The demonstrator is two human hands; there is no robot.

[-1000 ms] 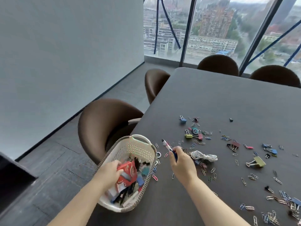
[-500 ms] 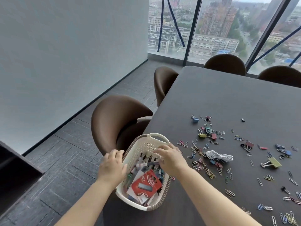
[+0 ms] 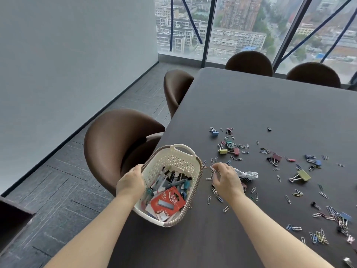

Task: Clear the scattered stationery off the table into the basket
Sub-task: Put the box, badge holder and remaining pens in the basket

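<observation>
Left hand (image 3: pixel 131 182) was seen gripping the left rim of the cream perforated plastic basket (image 3: pixel 173 161), which was set at the left edge of the dark table (image 3: pixel 251 105), partly overhanging it. Right hand (image 3: pixel 226 180) was held just beside the basket's right wall, fingers curled down over small coloured wire paper clips (image 3: pixel 214 190); whether one was pinched could not be told. Remaining clips were spread rightward, away from the basket, so the right hand was judged the nearer, with their long axes pointing all ways.
</observation>
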